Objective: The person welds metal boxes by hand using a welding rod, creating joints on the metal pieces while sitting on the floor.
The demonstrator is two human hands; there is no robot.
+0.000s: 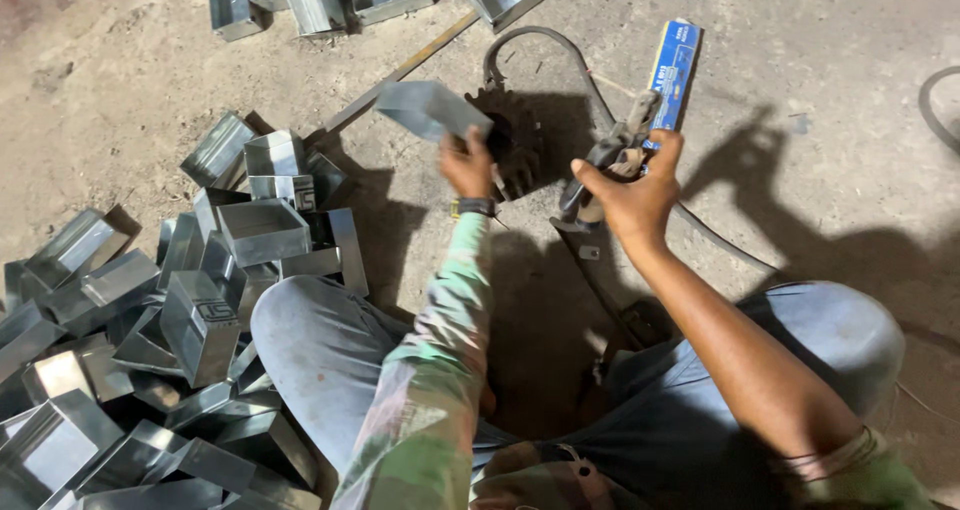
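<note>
Shiny sheet metal filled the scene: the left hand (466, 166) gripped a folded metal box (432, 108) by its near edge, fingers closed around it, and held it raised just above a dark toothed gear (518, 142) lying on the dirt floor (120, 80). The box was blurred. The right hand (632, 192) was closed around the handles of a pair of pliers (606, 160), and against the tool's far end stood a blue flat packet (673, 74), close beside the fingers; whether the fingers also touched the packet could not be told. A curved dark strap (590, 80) ran on the floor between and beyond both hands. To the left of the left hand, beside the person's knee, lay a heap of similar metal boxes (150, 340); more of them lay far beyond the hands.
</note>
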